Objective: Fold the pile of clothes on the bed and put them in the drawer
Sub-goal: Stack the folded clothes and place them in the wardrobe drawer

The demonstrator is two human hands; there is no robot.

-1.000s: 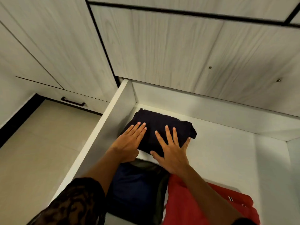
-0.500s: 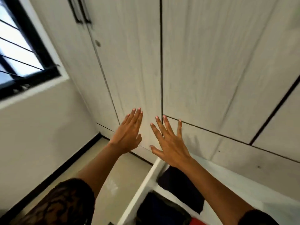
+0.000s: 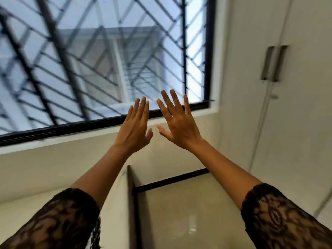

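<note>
In the head view both arms reached up and forward, backs of the hands toward the camera, in front of a corner of the room. The left hand (image 3: 133, 130) was held flat with its four fingers straight and close together, the thumb standing a little off to the side; it held nothing and touched nothing. The right hand (image 3: 179, 128) was just beside it and slightly higher, fingers straight and fanned apart, thumb out toward the left thumb, the two thumbs near but apart; it too was empty. Each forearm was bare from the wrist down to a dark lace sleeve, the left sleeve (image 3: 59, 221) at the lower left edge and the right sleeve (image 3: 280, 218) at the lower right. Behind the fingertips ran a black-framed window (image 3: 89, 60) with a diagonal metal grille, blurred, over a pale wall (image 3: 53, 168). To the right stood a light wardrobe (image 3: 296, 123) with two upright bar handles (image 3: 273, 62) side by side. Below, between the arms, lay glossy floor tiles (image 3: 188, 212) edged by black skirting (image 3: 172, 179). Where the clothes and the drawer lay could not be told from this view
</note>
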